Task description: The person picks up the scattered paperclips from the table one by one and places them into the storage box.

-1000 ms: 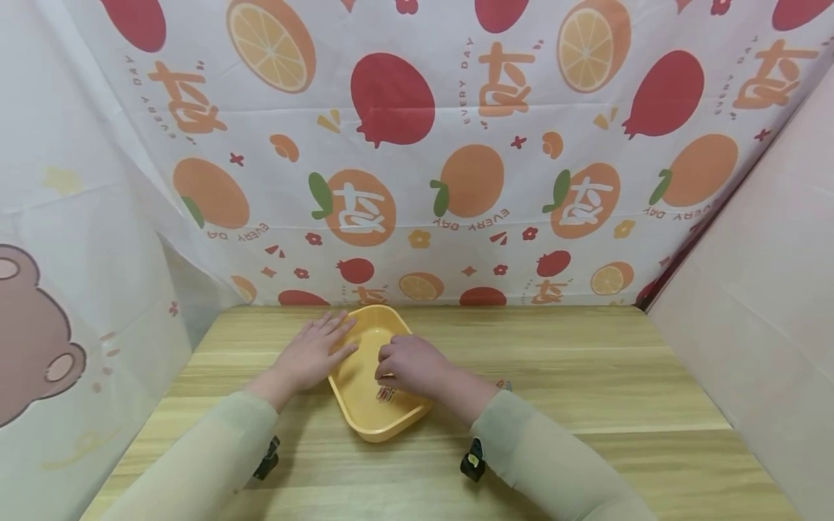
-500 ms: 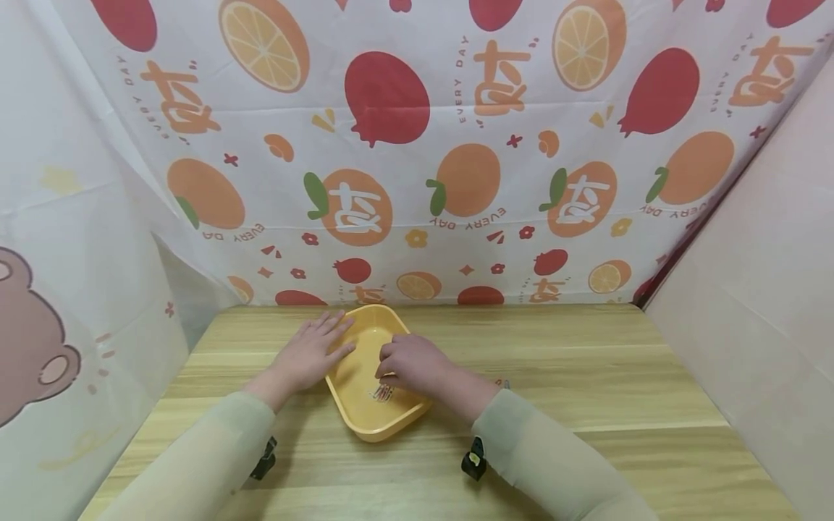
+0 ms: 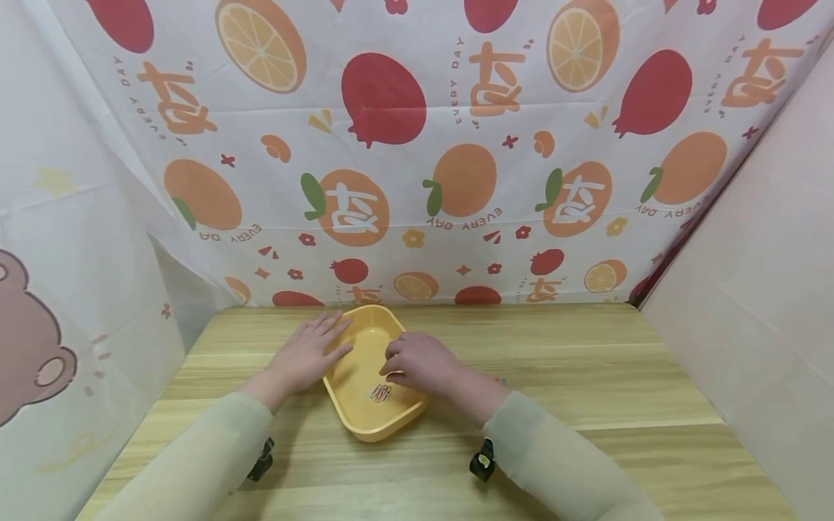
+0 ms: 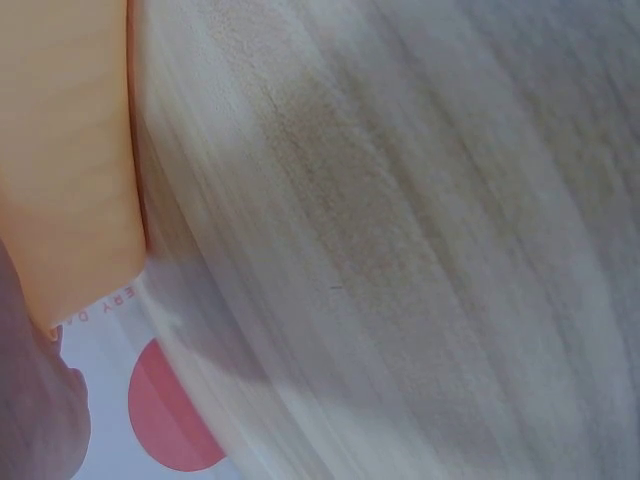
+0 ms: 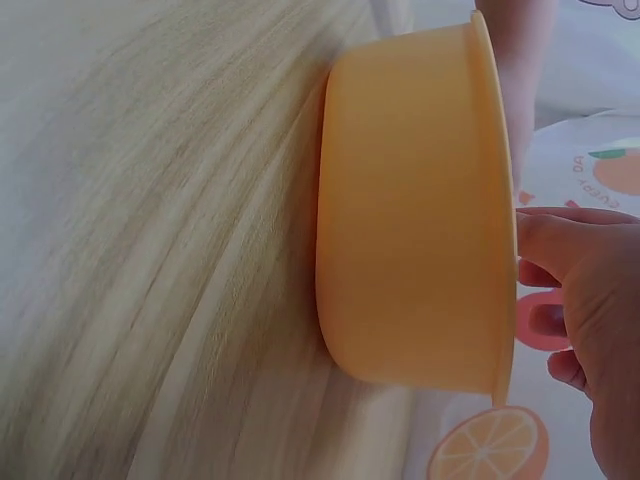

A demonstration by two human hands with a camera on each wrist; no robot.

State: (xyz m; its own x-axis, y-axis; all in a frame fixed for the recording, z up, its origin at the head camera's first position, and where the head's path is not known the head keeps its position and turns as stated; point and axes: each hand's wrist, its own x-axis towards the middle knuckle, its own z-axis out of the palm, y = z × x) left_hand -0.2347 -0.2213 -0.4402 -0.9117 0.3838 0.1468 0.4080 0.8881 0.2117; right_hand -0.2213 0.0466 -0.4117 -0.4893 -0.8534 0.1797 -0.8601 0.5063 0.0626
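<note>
While the left hand (image 3: 306, 354) rests straight-fingered at the edge of the yellow tray (image 3: 355, 369), the right hand (image 3: 420, 363) curls over it, any grip impossible to tell; small coloured pieces (image 3: 380, 393) lie inside. Knocking the tray could scatter them.

A small screened-off workspace, whether in a home or lab I cannot tell: fruit-print cloth (image 3: 439, 155) behind the table (image 3: 573, 369), bear-print cloth (image 3: 98, 239) at left, pale screen (image 3: 749, 289) at right
</note>
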